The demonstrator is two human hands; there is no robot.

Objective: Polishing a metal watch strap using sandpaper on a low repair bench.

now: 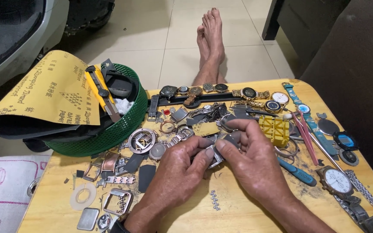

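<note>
Both of my hands meet over the middle of a low wooden table [238, 211]. My left hand [175, 170] and my right hand [253, 157] pinch a small silver metal watch part [215, 156] between thumbs and fingers. It is mostly hidden by my fingertips. My right hand also presses a dark piece [234, 138] under its fingers. Loose watch cases, bezels and band links lie around my hands.
A green mesh basket [117, 129] at the left holds sandpaper sheets [48, 90], a yellow utility knife [100, 90] and tools. Several watches [249, 92] line the far edge. A yellow plastic holder [274, 128], pink tweezers [307, 140], a blue-handled tool [298, 172] and a silver watch [336, 181] lie right. My bare feet [211, 39] stretch beyond.
</note>
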